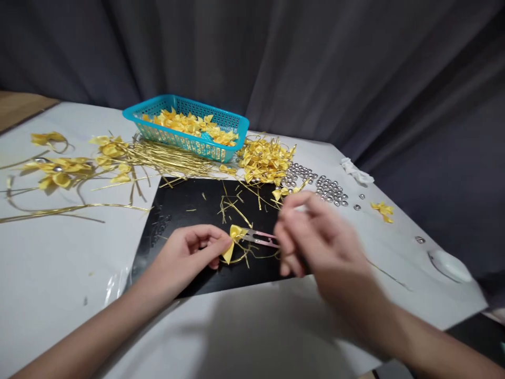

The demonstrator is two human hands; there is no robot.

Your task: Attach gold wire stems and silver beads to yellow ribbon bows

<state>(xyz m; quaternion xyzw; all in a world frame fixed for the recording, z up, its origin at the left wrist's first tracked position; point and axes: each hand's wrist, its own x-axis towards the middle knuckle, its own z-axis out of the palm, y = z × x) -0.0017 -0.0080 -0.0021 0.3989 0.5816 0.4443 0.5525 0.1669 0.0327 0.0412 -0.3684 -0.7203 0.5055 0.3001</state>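
From my remote seat, I saw the left hand (pixel 199 247) closed in a fingertip pinch on a yellow bow (pixel 237 231) by its edge, apparently so the gold-tied middle stayed exposed. The right hand (pixel 315 237), blurred, curled closed around the snips (pixel 260 238), their blades pointing at that middle; I couldn't tell whether they touched. The bow was above the black mat (pixel 197 210), which probably shielded the worktop (pixel 59 252) and caught clippings. Beyond, gold ties (pixel 169 158) and a blue basket (pixel 130 113) of bows lay toward the far edge, seemingly clear of both elbows, with silver beads (pixel 331 190) toward the right edge, perhaps grouped for easy reach.
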